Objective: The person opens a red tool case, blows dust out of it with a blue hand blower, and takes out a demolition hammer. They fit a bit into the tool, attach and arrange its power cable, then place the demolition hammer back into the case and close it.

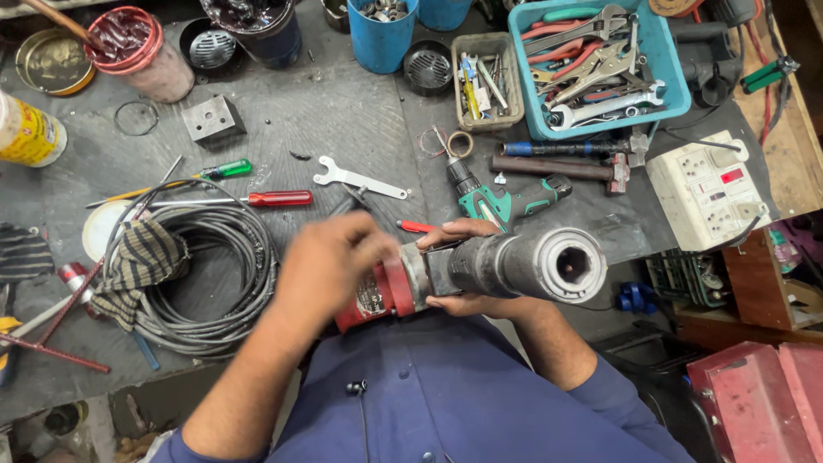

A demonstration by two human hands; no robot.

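1. I see the bench (343, 111) first: a grey, grimy top that fills the view and carries everything else.
2. A cable coil (210, 274) lies at the left, with a striped rag (141, 261) draped over its near edge.
3. A blue tray (600, 64) of pliers and spanners sits at the top right, and a white socket strip (707, 189) is just right of it, nearer me.
4. The hammer drill (480, 274) is the thing in hand. It lies level over the bench's near edge, just above my blue shirt, with its open chuck pointing right and its red body to the left.
5. My right hand (467, 266) is wrapped around the grey barrel, thumb on top and fingers underneath, gripping it firmly.
6. My left hand (330, 266) is on the red end of the drill. It is blurred, so I cannot tell whether it is clamped shut or only resting there.
7. A green cordless drill (506, 201) lies just behind the hammer drill.
8. A red screwdriver (257, 200) lies near the coil, with a green screwdriver (219, 170) just beyond it.
9. A flat wrench (356, 178) lies mid-bench, apart from both hands.
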